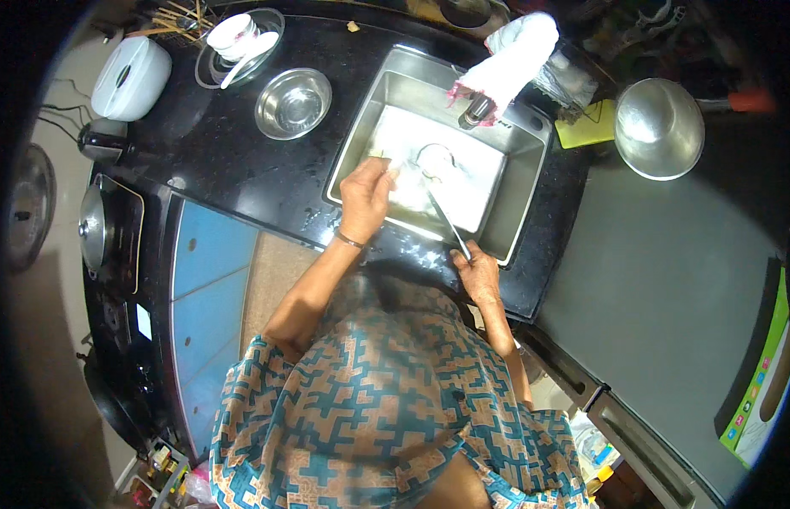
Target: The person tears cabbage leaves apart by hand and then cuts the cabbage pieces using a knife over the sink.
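Note:
My right hand [479, 273] is closed on the handle of a knife [447, 217] at the near right edge of the stainless steel sink [530, 210]. The blade points up and left over the bright sink floor. Over the sink's left side, my left hand [366, 194] has its fingers pinched together; a small pale thing [377, 154] shows at the fingertips, too overexposed to name. Beneath the knife tip, small pale bits lie near the drain ring [436, 159]. A white cloth [513, 60] is wrapped over the faucet [476, 111] at the back right.
On the black countertop [210, 153] left of the sink stand a steel bowl [293, 104], a glass bowl [277, 35] with white dishes and a white lidded container [131, 79]. To the right are a yellow sponge cloth [584, 125] and a metal pot [659, 129].

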Demonstrator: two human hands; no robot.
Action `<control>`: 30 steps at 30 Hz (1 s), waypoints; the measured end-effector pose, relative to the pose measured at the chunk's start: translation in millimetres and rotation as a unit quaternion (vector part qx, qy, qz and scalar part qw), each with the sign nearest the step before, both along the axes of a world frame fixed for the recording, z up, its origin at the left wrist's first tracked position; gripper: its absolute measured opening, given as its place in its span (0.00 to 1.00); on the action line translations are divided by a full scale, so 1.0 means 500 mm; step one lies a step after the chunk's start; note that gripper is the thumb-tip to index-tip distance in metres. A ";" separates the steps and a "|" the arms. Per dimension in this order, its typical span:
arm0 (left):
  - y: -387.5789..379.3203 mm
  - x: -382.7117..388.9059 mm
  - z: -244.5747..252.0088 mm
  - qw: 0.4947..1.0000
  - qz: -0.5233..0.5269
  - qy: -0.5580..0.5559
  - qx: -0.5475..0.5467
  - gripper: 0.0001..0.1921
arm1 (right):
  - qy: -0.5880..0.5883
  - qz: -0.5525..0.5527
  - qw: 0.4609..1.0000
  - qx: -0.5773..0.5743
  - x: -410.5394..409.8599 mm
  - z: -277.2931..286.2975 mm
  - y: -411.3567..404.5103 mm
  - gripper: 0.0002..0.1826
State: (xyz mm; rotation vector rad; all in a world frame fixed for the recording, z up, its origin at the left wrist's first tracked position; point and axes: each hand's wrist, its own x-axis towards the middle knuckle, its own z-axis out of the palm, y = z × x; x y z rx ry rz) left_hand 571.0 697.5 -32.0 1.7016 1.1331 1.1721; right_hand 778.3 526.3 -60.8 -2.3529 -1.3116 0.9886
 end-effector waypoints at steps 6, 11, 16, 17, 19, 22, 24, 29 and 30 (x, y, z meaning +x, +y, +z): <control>0.019 -0.019 -0.030 0.989 0.026 -0.061 -0.130 0.06 | 0.050 -0.044 0.996 0.052 -0.001 0.033 0.006 0.15; 0.016 -0.010 -0.055 0.986 0.020 -0.094 -0.137 0.05 | 0.109 -0.053 0.987 0.102 -0.051 0.142 0.047 0.12; 0.015 0.000 -0.046 0.995 0.018 -0.043 -0.083 0.05 | 0.109 -0.016 0.985 0.135 -0.064 0.178 0.066 0.10; 0.015 0.001 -0.042 0.997 0.017 -0.040 -0.061 0.05 | 0.098 -0.011 0.986 0.131 -0.063 0.175 0.069 0.10; 0.016 -0.001 -0.041 0.998 0.017 -0.036 -0.040 0.05 | 0.087 -0.004 0.988 0.127 -0.062 0.167 0.070 0.10; 0.021 -0.002 -0.045 0.999 0.023 -0.018 -0.013 0.04 | 0.096 -0.005 0.987 0.132 -0.061 0.158 0.066 0.10; 0.022 -0.001 -0.043 0.999 0.017 -0.033 -0.018 0.05 | 0.104 -0.024 0.980 0.169 -0.064 0.156 0.066 0.10; 0.020 0.007 -0.043 0.998 0.022 -0.057 -0.015 0.05 | 0.088 -0.009 0.983 0.164 -0.061 0.160 0.065 0.10; 0.020 0.008 -0.042 0.998 0.025 -0.057 -0.018 0.05 | 0.083 -0.012 0.984 0.155 -0.061 0.160 0.066 0.10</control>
